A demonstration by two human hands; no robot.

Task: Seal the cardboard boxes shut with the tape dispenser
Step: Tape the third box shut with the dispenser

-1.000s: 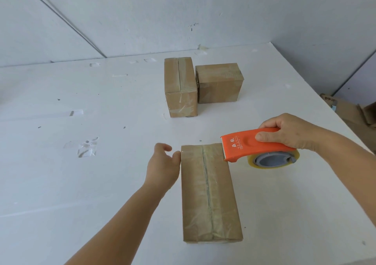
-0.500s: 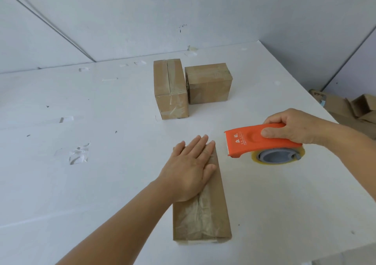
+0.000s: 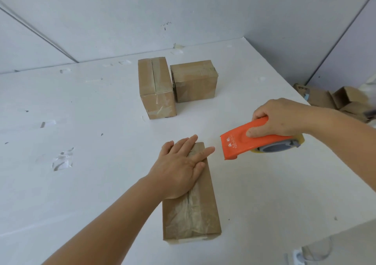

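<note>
Grip [image 3: 278, 118] clasps dispenser [image 3: 240, 142]; left palm [image 3: 179, 171] flat.

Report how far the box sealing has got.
Done, by the look of it: the two far boxes carry tape over their seams. In hand: the left hand presses flat on the near box, already taped along its top; the right hand holds the tape dispenser beside it. Left: possibly smoothing; unclear.

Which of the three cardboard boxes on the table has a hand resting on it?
The long flat box nearest the person: the left hand lies flat on its top. The two boxes at the back stand side by side, untouched.
</note>
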